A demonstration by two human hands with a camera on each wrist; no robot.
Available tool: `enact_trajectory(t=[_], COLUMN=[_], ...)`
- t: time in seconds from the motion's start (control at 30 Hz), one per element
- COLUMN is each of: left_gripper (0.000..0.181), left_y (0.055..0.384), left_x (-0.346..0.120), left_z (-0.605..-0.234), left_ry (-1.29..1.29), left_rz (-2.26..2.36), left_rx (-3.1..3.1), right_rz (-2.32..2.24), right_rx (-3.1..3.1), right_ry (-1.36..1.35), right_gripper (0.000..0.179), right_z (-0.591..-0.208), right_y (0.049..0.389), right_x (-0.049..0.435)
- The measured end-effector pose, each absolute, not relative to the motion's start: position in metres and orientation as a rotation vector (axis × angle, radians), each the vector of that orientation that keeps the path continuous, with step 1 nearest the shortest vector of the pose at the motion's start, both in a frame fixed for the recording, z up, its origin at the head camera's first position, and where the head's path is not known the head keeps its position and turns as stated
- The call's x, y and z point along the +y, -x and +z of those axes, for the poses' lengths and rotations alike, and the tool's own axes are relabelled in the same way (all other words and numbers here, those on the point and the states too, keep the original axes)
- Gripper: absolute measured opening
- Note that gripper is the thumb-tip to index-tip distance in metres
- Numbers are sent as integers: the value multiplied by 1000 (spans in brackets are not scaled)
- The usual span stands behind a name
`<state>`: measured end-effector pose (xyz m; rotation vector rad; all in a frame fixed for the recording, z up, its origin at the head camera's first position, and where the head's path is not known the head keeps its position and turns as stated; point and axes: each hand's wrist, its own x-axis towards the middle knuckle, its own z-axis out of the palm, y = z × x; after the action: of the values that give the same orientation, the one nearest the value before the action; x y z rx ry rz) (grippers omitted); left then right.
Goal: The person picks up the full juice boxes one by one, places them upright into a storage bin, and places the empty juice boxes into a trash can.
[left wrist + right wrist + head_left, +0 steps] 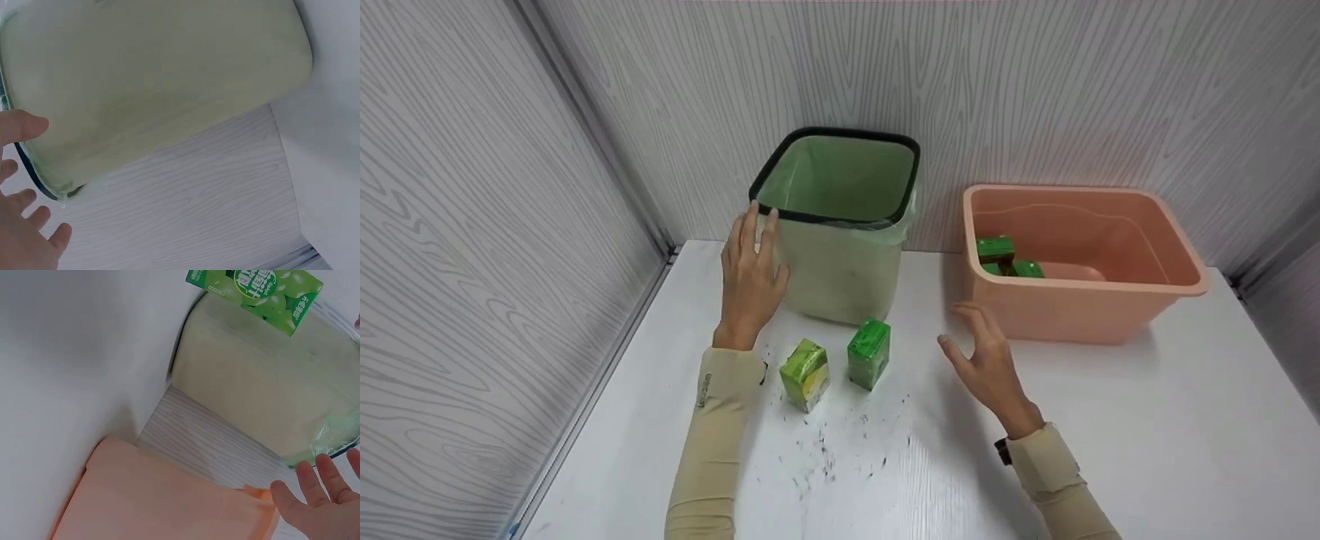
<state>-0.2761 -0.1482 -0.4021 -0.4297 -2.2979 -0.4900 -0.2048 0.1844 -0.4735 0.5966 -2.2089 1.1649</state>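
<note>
My left hand [754,274] is beside the front left corner of a trash bin [840,270] with a black rim and a thin green liner. Its fingers are spread and the fingertips lie at the rim; whether they touch it I cannot tell. In the left wrist view the thumb [25,126] lies over the bin's side. My right hand [986,364], fingers apart and holding nothing, hovers in front of the pink tub's left side. Between the hands stand two small drink cartons: a yellow-green carton [805,375] and a darker green carton [870,356], also in the right wrist view.
The pink tub [1065,311] stands at the right, with several green cartons [996,247] in its left end. Dark specks mark the white table [840,487] in front of the cartons. Wood-grain panels [660,75] close off the back and sides.
</note>
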Motion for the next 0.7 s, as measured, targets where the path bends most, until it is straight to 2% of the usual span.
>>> enact_trajectory(t=[0.3, 0.7], left_gripper=[67, 61], left_y=[291, 284], left_x=[-158, -154], left_z=[-396, -398], left_ry=[441, 492], left_rz=[-445, -475], left_rx=[-2371, -2280], right_rz=[1203, 1217], right_rx=[-2317, -2452], right_ry=[-600, -661], right_gripper=[42, 46], right_z=[-476, -485], right_y=[209, 212], right_x=[173, 141])
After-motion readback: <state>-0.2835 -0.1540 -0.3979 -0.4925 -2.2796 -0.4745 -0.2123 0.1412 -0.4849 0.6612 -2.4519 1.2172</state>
